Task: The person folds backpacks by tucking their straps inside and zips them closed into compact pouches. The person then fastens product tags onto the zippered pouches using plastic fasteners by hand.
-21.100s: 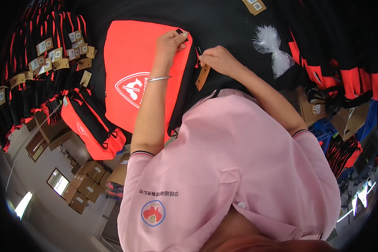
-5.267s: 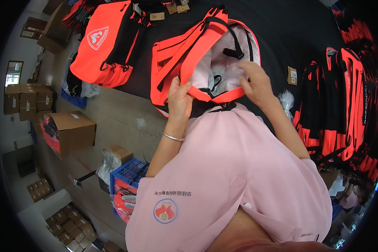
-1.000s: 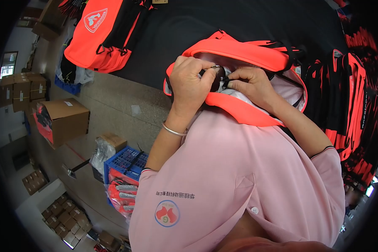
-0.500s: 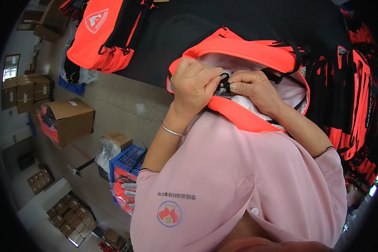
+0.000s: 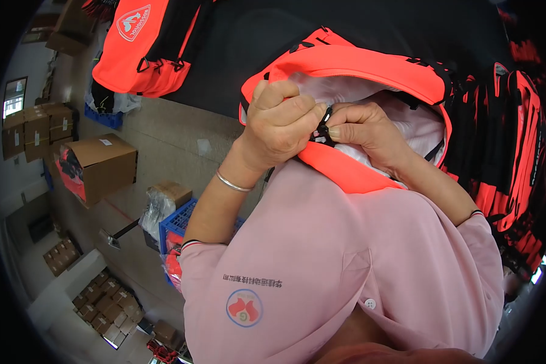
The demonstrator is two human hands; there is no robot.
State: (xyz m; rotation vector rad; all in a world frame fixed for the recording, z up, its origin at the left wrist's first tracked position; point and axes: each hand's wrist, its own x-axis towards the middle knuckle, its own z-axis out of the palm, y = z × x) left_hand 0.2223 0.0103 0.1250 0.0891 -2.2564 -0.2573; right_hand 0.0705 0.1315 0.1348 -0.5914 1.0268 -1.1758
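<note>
Upper centre, our left hand (image 5: 283, 124) and right hand (image 5: 370, 130) pinch a black fitting (image 5: 323, 128); the orange bag (image 5: 370, 64) stretches left to right, slanting down rightward, mouth toward the frame's bottom.

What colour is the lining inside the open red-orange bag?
The smooth fabric lining is whitish, seen best in the head view.

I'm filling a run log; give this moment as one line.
left hand: closed on black fitting | right hand: pinching it | red bag: open, pale lining showing
</note>
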